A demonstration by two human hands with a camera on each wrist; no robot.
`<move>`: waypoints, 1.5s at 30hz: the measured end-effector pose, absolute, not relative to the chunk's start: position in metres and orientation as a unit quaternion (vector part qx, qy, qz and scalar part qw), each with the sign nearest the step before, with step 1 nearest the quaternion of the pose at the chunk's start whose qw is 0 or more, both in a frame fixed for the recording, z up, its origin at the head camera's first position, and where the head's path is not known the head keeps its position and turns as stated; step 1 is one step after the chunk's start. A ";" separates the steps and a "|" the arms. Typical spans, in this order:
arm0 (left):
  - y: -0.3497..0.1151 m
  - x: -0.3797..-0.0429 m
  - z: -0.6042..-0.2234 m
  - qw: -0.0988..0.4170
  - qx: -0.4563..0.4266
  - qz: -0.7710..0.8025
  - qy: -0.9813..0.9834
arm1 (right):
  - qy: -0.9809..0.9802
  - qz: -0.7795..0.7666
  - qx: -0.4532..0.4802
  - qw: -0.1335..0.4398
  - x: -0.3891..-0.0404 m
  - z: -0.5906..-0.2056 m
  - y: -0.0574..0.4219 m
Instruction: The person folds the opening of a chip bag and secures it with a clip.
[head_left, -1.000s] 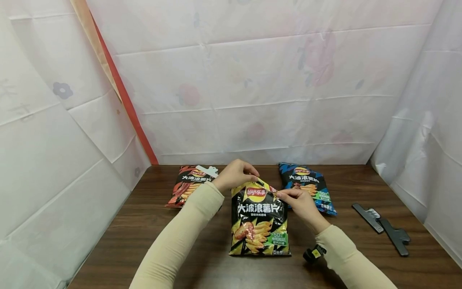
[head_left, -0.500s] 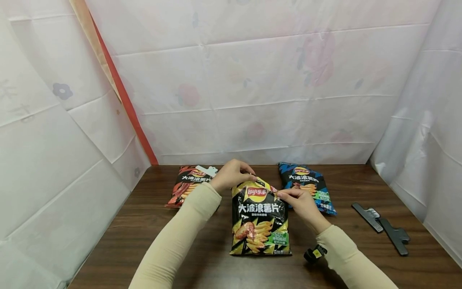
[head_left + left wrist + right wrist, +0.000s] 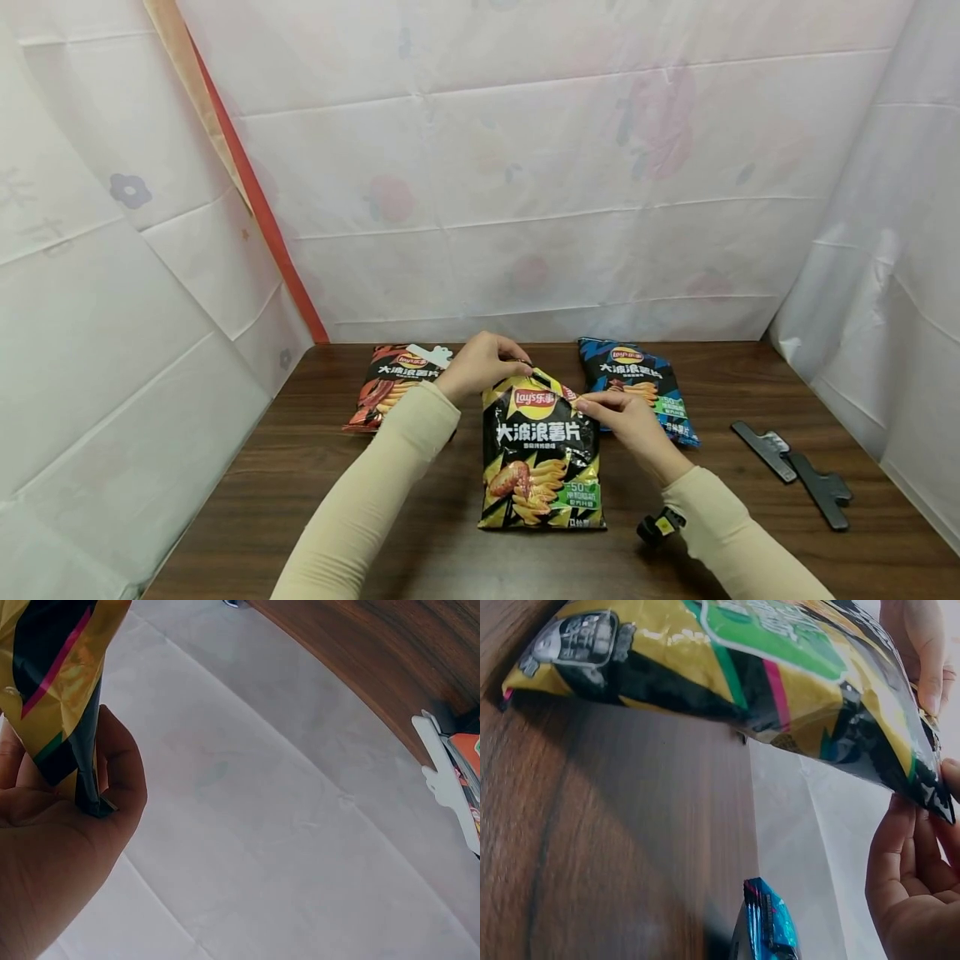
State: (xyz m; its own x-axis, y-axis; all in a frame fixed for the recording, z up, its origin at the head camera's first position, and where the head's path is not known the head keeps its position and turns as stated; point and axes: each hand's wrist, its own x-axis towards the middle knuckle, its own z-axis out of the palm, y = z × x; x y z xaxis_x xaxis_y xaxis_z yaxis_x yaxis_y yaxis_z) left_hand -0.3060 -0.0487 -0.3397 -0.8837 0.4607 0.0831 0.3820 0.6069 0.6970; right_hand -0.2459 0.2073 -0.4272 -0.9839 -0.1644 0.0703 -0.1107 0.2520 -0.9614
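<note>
A yellow-and-black chip bag (image 3: 540, 450) is held up at the middle of the table, front toward me, its bottom edge low at the tabletop. My left hand (image 3: 483, 367) pinches its top edge at the left, with the fingers partly hidden behind it. In the left wrist view, the creased top of the bag (image 3: 64, 682) runs down between the thumb and fingers of the left hand (image 3: 82, 817). My right hand (image 3: 630, 429) pinches the upper right corner. The right wrist view has the right hand (image 3: 911, 885) at that corner, fingers curled under the bag (image 3: 727, 675).
Behind lie a red chip bag (image 3: 378, 383) with a white clip (image 3: 429, 356) at its top, and a blue chip bag (image 3: 637, 379). Two dark bag clips (image 3: 765, 452) lie on the brown table (image 3: 247, 517) at the right. White sheeting (image 3: 525, 208) surrounds the back and sides.
My left hand has shifted slightly left, and the yellow-and-black chip bag very slightly right. Both hands keep their pinch on it.
</note>
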 end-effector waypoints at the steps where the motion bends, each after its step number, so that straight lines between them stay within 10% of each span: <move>1: -0.049 -0.306 -0.340 0.052 0.237 0.376 0.894 | 0.792 -0.604 -0.087 0.023 -0.246 -0.427 0.209; 45: -0.048 -0.305 -0.339 0.053 0.242 0.381 0.891 | 0.926 -0.336 -0.012 -0.173 -0.247 -0.410 0.359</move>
State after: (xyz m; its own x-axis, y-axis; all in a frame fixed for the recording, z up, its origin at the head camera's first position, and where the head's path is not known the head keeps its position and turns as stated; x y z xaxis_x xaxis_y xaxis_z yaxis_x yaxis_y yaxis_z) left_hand -0.3045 -0.0481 -0.3389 -0.8770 0.4721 0.0896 0.3909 0.5924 0.7045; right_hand -0.2466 0.3585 -0.4097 -0.9399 0.0944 0.3281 -0.1379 0.7742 -0.6178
